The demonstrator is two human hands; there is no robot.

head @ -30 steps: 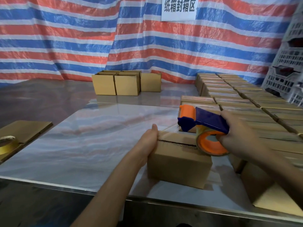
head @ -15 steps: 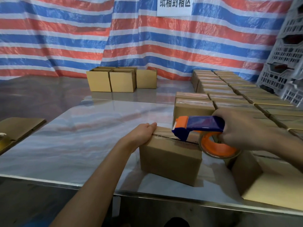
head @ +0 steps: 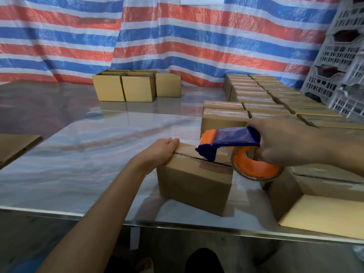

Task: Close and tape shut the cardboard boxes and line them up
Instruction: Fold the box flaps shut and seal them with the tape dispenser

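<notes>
- Cardboard box (head: 194, 186) sits near the table's (head: 78, 154) front edge, flaps closed. Probably light and prone to sliding; corners stiff, flaps likely springy.
- Left hand (head: 164, 149) curls over its left top edge, bracing it.
- Right hand (head: 285, 142) grips the tape dispenser (head: 232, 142), nose on the seam.
- Beyond, right: taped boxes (head: 266, 99) in rows.

Scene viewed from one head-worn wide-angle camera, aimed forward and down, left hand (head: 160, 151) and right hand (head: 289, 142) seen close below, tabletop (head: 88, 158) spread beyond them, striped tarp (head: 197, 46) faced farther off.
</notes>
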